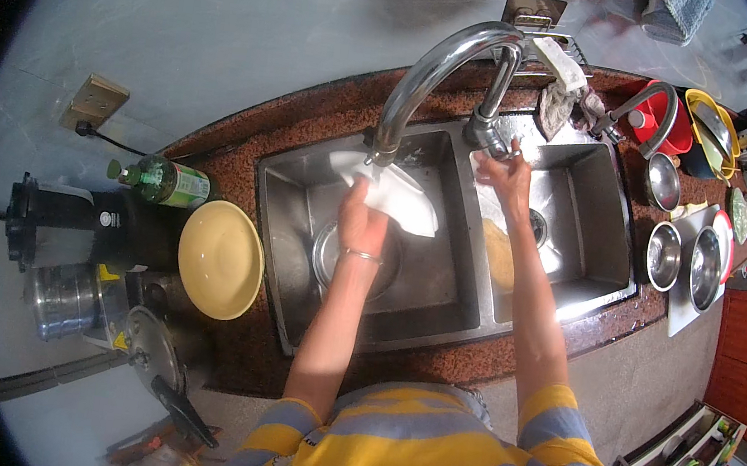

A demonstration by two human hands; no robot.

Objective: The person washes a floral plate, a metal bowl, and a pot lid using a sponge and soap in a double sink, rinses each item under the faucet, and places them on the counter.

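Under the spout of the curved chrome faucet, my left hand holds a white dish tilted over the left basin of a steel double sink. A round metal piece lies in that basin, partly behind my left wrist. My right hand is at the faucet's base, its fingers around the small lever. Below that hand, a tan sponge or cloth rests in the right basin beside the divider, partly covered by my forearm.
A yellow bowl, a green pump bottle and a black appliance stand left of the sink. Steel bowls and a white cutting board lie at right. A second faucet and a red basin stand behind them.
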